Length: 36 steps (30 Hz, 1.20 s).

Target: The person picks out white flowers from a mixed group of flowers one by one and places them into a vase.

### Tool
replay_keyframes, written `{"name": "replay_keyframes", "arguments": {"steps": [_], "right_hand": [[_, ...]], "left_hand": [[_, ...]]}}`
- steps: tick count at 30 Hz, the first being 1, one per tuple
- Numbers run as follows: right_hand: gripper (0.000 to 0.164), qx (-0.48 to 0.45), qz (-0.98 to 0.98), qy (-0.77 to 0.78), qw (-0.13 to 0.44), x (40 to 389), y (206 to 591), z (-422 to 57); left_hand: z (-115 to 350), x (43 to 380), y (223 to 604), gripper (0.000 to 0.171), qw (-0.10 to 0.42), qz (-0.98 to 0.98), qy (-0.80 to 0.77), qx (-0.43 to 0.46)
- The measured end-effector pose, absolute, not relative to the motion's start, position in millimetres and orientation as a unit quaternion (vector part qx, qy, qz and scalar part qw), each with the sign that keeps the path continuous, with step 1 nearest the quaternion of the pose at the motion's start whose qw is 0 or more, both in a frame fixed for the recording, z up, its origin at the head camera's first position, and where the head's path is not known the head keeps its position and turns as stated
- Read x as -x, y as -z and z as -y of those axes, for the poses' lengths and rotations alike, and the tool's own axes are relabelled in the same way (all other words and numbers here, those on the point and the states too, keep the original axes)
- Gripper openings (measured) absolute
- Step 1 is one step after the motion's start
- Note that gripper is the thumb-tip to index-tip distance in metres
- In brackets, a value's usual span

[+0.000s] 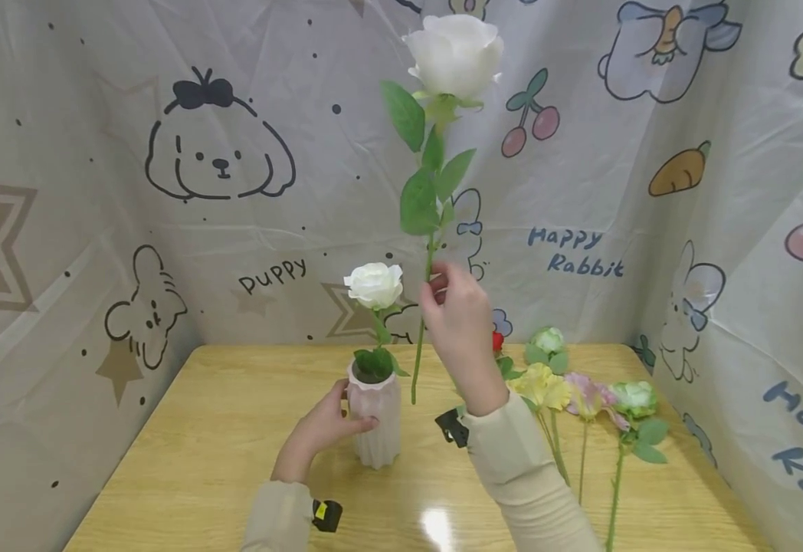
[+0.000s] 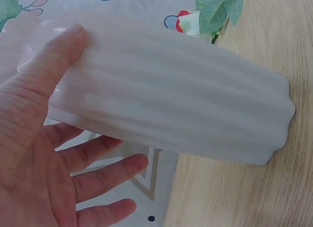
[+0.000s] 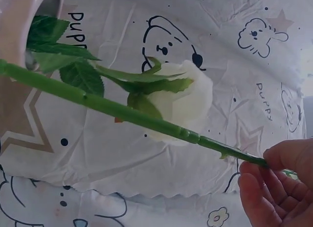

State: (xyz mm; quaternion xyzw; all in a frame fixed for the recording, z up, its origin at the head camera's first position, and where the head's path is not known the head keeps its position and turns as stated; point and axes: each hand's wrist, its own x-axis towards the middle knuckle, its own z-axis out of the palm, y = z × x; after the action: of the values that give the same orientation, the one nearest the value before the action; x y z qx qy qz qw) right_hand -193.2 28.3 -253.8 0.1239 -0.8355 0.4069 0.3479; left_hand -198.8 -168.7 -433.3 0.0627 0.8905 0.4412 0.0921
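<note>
My left hand (image 1: 322, 429) holds a pale pink ribbed vase (image 1: 378, 433) that stands on the table. In the left wrist view its thumb lies across the vase's side near the rim, with the other fingers spread along the far side. A white rose (image 1: 374, 285) with green leaves stands in the vase. My right hand (image 1: 460, 326) pinches the green stem of a second, larger-looking white rose (image 1: 453, 57), held upright just right of the vase. The lower end of this stem (image 3: 112, 108) hangs beside the vase, below the level of its rim.
On the wooden table (image 1: 201, 460) to the right lie a yellow flower (image 1: 542, 387), a pink flower (image 1: 584, 395) and greenish-white flowers (image 1: 636, 399). Part of a red flower (image 1: 497, 342) shows behind my right forearm. A printed cloth (image 1: 339, 169) encloses the back and sides.
</note>
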Motion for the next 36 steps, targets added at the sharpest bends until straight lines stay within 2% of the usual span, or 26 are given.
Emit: {"name": "replay_keyframes", "arguments": {"steps": [22, 30, 36], "right_hand": [[0.015, -0.196, 0.789, -0.427, 0.395, 190, 227, 1], [0.015, -0.212, 0.794, -0.42, 0.385, 200, 258, 19], [0.014, -0.224, 0.82, -0.393, 0.351, 202, 292, 28]], "left_hand": [[166, 204, 426, 0.089, 0.097, -0.883, -0.453, -0.07], [167, 201, 431, 0.089, 0.099, -0.879, -0.462, -0.063], [168, 199, 433, 0.09, 0.096, -0.878, -0.464, -0.068]]}}
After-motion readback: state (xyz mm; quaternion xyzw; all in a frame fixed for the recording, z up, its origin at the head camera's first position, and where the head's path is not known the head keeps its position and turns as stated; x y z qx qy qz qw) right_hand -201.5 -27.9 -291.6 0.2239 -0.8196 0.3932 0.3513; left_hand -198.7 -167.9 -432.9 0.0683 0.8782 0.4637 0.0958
